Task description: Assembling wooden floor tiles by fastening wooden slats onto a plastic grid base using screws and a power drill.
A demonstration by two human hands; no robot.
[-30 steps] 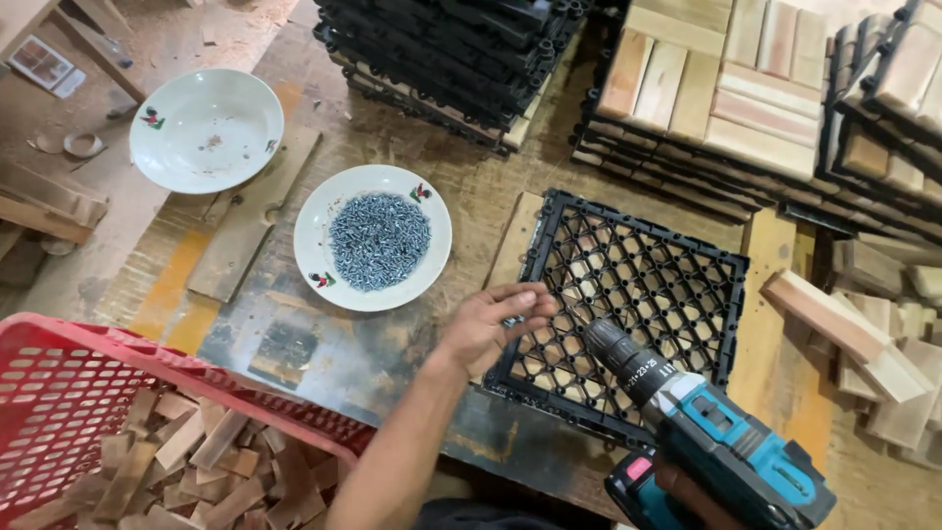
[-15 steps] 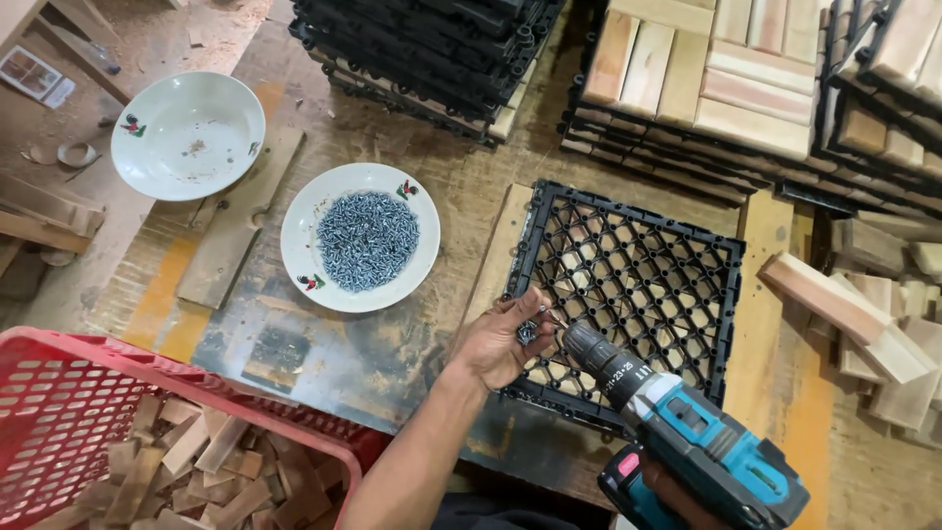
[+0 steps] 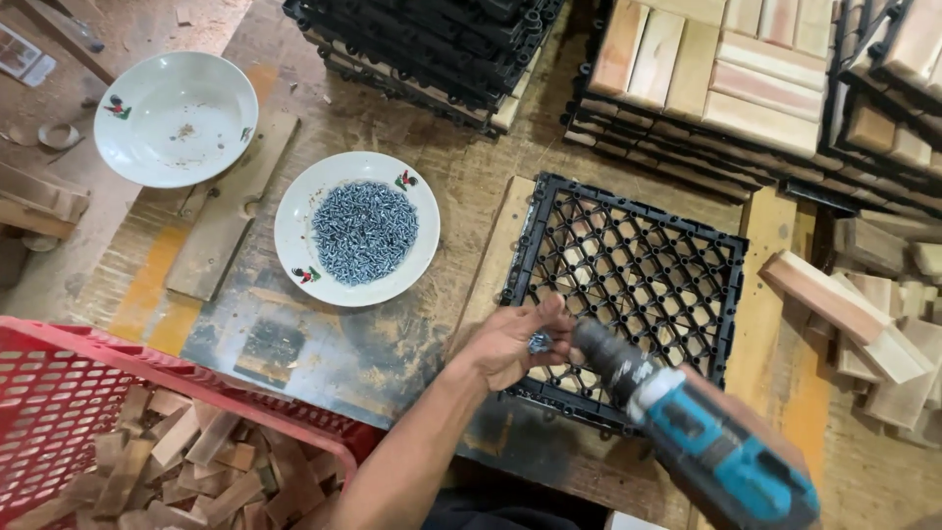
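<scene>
Now left hand [image 3: 512,345] pinching screws [image 3: 539,343], drill [image 3: 687,432] alongside

screws [image 3: 364,231] in plate [image 3: 294,231], grid [image 3: 638,285] right

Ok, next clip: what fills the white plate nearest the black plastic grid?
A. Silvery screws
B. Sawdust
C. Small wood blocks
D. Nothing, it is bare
A: the plate beside the black grid holds a heap of small silvery screws; the wood offcuts lie in the red basket instead.
</scene>
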